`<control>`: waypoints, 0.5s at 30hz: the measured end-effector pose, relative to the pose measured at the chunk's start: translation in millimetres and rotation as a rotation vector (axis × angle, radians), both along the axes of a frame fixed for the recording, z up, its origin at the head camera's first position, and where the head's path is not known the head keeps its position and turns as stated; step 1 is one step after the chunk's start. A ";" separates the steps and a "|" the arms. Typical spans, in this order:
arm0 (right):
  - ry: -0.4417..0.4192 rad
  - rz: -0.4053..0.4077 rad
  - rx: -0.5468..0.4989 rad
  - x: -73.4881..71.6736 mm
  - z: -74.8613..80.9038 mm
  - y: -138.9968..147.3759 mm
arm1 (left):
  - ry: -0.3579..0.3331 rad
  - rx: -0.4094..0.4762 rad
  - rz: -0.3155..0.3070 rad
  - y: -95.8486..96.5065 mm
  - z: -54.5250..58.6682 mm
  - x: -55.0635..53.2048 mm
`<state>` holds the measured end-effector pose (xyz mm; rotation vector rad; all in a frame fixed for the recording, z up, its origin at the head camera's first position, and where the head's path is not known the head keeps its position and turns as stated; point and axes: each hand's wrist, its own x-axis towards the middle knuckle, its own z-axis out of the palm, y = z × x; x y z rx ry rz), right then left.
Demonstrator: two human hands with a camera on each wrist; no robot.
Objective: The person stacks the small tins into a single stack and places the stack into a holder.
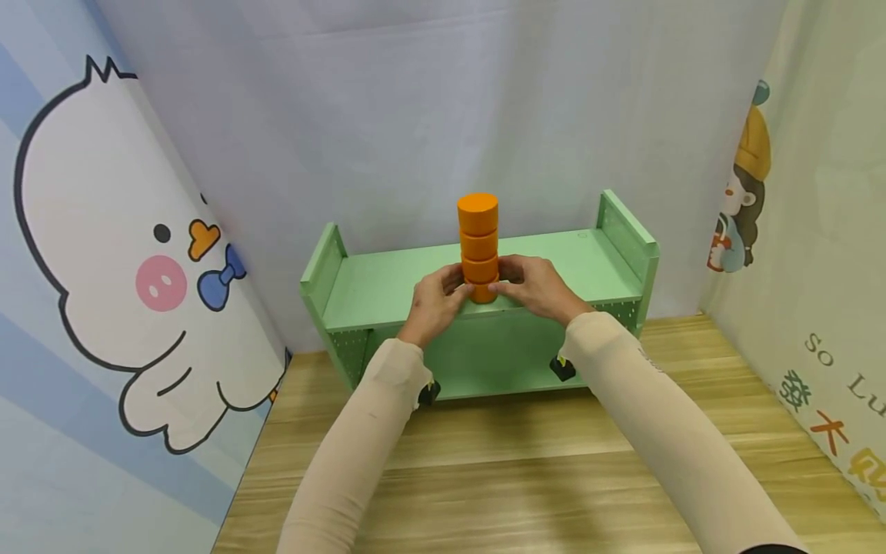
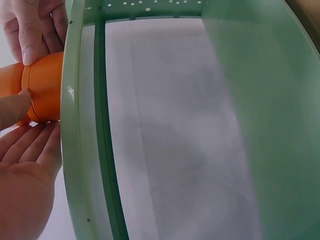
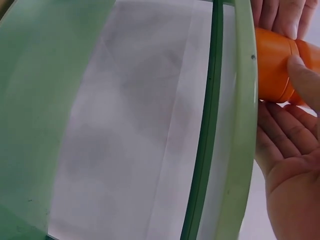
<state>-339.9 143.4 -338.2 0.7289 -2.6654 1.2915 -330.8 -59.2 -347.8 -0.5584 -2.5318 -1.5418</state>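
Observation:
Several orange cylinders (image 1: 479,248) form an upright stack at the middle of the front edge of a green shelf's top board (image 1: 394,281). My left hand (image 1: 434,302) holds the low part of the stack from the left, thumb at the front and fingers along the side. From the right, my right hand (image 1: 542,285) holds it in the same way. Both wrist views look from below past the shelf's front edge, where the lowest orange cylinder (image 2: 47,87) stands against the board with thumbs on its seam. The backs of the cylinders are hidden.
The green shelf has raised side panels (image 1: 628,223) and a lower board (image 1: 512,385), and stands on a wood-grain table (image 1: 498,492). Small black pieces (image 1: 563,368) sit near the lower board's front edge. A pale curtain (image 1: 443,115) hangs behind, with printed cloths at both sides.

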 end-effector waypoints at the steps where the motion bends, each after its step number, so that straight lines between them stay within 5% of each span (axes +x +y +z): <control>1: 0.000 0.000 0.002 0.2 0.3 -0.3 | -0.002 0.001 0.000 0.0 -0.1 -0.1; 15: 0.016 0.004 0.037 4.5 -1.2 6.3 | 0.018 -0.078 -0.029 -4.0 -1.6 5.9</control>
